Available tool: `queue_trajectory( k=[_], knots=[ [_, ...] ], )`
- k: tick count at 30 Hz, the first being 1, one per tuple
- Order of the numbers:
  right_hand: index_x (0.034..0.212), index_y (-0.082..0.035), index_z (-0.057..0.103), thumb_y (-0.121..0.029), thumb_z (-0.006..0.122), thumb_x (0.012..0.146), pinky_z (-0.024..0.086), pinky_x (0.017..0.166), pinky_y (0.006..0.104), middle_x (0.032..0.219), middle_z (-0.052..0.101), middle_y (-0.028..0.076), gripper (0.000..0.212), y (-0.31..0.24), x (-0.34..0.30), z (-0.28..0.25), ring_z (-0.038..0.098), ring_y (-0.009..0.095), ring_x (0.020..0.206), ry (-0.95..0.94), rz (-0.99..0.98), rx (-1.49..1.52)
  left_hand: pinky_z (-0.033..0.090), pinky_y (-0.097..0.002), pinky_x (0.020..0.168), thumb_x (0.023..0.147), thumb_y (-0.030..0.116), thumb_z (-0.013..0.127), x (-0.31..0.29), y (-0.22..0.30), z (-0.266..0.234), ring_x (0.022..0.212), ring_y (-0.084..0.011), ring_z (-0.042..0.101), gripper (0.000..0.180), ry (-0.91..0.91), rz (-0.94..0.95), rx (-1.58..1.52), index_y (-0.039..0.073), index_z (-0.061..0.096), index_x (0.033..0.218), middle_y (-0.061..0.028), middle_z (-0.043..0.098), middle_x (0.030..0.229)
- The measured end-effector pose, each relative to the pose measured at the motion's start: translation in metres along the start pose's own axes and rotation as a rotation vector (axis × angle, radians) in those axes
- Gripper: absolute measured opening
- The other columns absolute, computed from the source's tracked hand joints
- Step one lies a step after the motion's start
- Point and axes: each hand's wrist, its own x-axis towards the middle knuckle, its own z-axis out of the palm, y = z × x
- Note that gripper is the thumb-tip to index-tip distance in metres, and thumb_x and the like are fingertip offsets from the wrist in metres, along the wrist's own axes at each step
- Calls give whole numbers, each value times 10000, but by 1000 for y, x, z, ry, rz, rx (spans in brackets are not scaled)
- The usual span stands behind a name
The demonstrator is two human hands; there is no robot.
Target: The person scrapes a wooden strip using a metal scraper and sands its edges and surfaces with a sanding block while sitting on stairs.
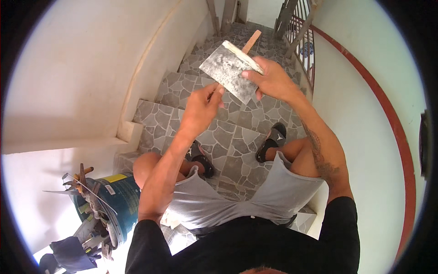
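1. Grey tiles [230, 137] in an irregular stone pattern, outlined in paler lines, covered the floor [235, 172] and steps [169, 86].
2. A plain off-white wall [86, 59] rose at left, edged by a raised cream strip [148, 48].
3. A red-brown band [399, 125] curved down the white wall [356, 123] at right.
4. A railing [309, 52] with upright bars stood beside the upper steps, near grey posts [285, 20].
5. Strong light whitened the lower left, and soft shadows darkened part of the left wall.

2 hands [200, 107] [273, 80] gripping, arms [162, 176] [321, 146] outstretched (1 tattooed)
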Motion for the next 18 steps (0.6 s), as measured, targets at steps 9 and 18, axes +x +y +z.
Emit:
queue_trajectory(
  k=[9, 18],
  knots=[
    [1123, 34, 592, -263, 648, 953, 509, 453, 256, 851, 682, 98, 347, 5, 7, -5, 596, 117, 476, -4, -7, 39, 330, -215, 463, 1014, 327, 565, -1, 13, -6, 542, -35, 437, 365, -50, -210, -196, 25, 656, 1197, 14, 563, 759],
    [1249, 17, 572, -218, 729, 893, 588, 679, 285, 1063, 672, 96, 455, 11, 9, -50, 668, 154, 875, 158, 15, 242, 406, -217, 502, 1034, 288, 518, 0, 14, -15, 567, -57, 498, 359, -72, -203, -277, 26, 592, 1268, -20, 622, 833]
  ],
)
